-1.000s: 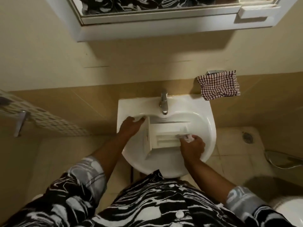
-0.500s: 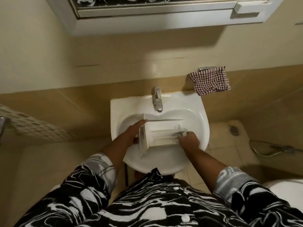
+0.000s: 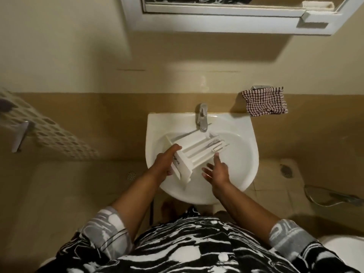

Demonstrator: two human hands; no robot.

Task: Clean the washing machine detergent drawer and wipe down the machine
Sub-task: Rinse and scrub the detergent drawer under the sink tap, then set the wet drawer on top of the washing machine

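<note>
A white detergent drawer (image 3: 199, 149) lies tilted in the white sink (image 3: 244, 154), its far end up near the tap (image 3: 202, 120). My left hand (image 3: 166, 163) grips the drawer's front panel at the near left end. My right hand (image 3: 216, 172) hovers just right of the drawer with fingers spread, its fingertip close to the drawer's side and nothing in it. A small white brush-like piece (image 3: 217, 147) rests on the drawer's far right part.
A red checked cloth (image 3: 265, 102) hangs on a wall holder right of the sink. A mirror cabinet (image 3: 236, 18) sits above. A perforated plastic basket (image 3: 49, 133) is at the left, a hose (image 3: 332, 198) on the floor at the right, a toilet edge (image 3: 342, 247) at bottom right.
The drawer has turned diagonally, far end toward the tap. My right hand has let go of the small white thing and opened. My left hand moved onto the front panel.
</note>
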